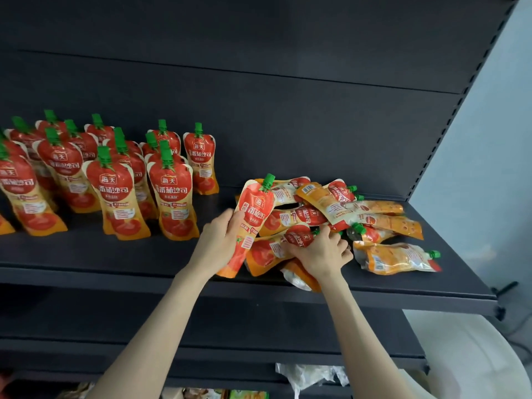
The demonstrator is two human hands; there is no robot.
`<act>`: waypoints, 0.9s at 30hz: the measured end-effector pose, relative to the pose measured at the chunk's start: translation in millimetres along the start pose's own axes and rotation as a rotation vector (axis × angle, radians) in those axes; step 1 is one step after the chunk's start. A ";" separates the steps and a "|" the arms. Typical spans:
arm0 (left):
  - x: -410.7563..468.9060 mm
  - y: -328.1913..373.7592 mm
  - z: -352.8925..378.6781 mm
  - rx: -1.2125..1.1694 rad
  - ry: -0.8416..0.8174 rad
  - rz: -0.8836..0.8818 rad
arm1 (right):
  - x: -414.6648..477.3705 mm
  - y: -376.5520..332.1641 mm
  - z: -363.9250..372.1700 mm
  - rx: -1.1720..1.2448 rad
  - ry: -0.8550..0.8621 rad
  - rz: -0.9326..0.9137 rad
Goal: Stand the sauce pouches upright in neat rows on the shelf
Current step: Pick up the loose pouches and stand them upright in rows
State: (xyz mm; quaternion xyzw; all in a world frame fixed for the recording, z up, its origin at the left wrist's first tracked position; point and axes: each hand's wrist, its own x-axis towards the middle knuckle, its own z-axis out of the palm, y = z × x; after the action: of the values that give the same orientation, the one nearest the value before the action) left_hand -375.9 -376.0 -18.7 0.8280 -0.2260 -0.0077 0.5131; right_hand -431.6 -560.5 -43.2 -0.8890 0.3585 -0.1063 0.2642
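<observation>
Red-and-orange foil sauce pouch with green cap (253, 214) sits gripped in the left hand (220, 240), tilted upward for standing beside the upright rows (121, 180); the right hand (319, 251) presses into the toppled pile (359, 220) on the dark metal shelf (115, 254), seemingly closing on another pouch, though its fingers are partly hidden.

The left edge cuts off the outermost standing pouches (11, 191). Rear pouches in the rows show only green caps. The right hand (319, 254) covers part of the heap of lying pouches (345, 214), hiding whatever its fingers press on. Small print on the labels is unreadable.
</observation>
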 end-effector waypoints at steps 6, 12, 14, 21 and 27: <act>13.5 -9.0 -1.9 0.035 -0.047 -0.093 | 7.9 -3.2 -5.0 0.118 -0.049 0.037; 1.3 -11.3 -5.1 -0.087 0.027 -0.039 | -13.8 -13.4 -3.1 0.917 0.092 -0.277; -9.7 -9.5 -9.2 -0.141 0.070 -0.036 | -22.6 -25.9 -6.3 1.023 0.054 -0.319; -50.1 -13.3 -59.0 -0.422 0.274 -0.032 | -52.6 -69.2 -9.6 1.068 -0.077 -0.523; -63.7 -46.9 -124.0 -0.436 0.363 -0.067 | -79.9 -123.9 21.8 1.144 -0.224 -0.567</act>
State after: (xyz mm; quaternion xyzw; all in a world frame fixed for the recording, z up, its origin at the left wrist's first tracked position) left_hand -385.6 -229.3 -13.9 0.6930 -0.0963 0.0753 0.7105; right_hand -408.9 -421.7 6.2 -0.6738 -0.0334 -0.2526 0.6936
